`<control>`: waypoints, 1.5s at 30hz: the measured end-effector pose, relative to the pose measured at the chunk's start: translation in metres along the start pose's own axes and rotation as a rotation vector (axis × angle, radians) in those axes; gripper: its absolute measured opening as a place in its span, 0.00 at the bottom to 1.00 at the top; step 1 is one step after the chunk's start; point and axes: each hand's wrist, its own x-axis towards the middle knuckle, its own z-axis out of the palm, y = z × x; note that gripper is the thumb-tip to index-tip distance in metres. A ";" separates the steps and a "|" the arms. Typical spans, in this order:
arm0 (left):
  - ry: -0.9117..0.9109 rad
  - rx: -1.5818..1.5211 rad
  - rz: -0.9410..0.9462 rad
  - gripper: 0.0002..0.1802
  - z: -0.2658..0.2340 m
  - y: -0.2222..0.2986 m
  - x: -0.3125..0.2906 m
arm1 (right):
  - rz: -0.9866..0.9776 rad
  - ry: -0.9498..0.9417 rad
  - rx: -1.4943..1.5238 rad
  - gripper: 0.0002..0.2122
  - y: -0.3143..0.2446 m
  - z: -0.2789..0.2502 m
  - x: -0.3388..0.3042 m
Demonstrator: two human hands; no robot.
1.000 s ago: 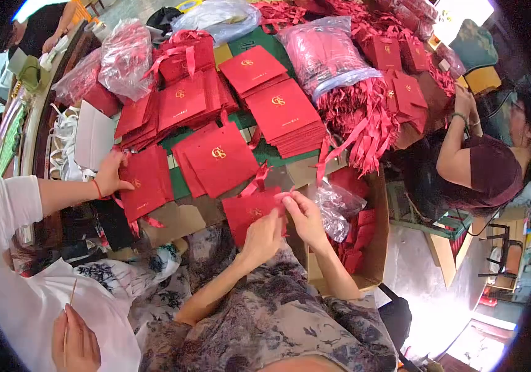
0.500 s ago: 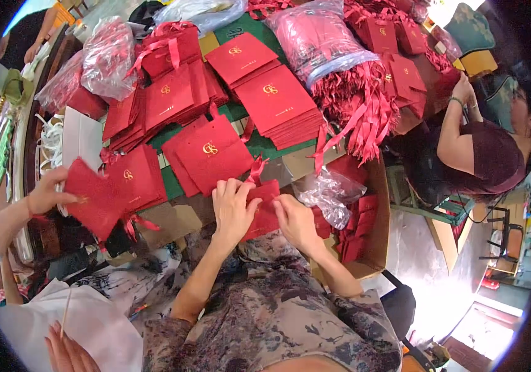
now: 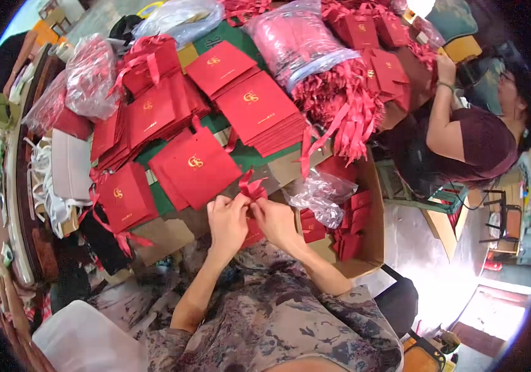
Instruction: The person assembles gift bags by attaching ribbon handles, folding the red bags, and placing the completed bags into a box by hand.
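Note:
My left hand and my right hand are close together in front of my lap. Their fingers are pinched around the base of a red ribbon, whose loops stick up above them. Beneath the hands a small red gift bag shows in part; its top is hidden by my fingers. Just beyond my left hand lie flat red bags with a gold emblem. Another red bag with trailing ribbon rests farther left.
Stacks of red bags cover the table, beside a clear plastic sack spilling red ribbons. At my right stands a cardboard box holding red bags, with crumpled clear plastic over it. A co-worker sits at the right.
My right hand has moved in beside my left at the ribbon, whose loops now stand higher. At the left, another person's hand and the red bag in it have left the view.

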 end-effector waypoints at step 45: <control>-0.157 -0.070 0.124 0.08 -0.030 -0.010 0.015 | -0.048 -0.679 0.488 0.06 0.020 -0.055 0.087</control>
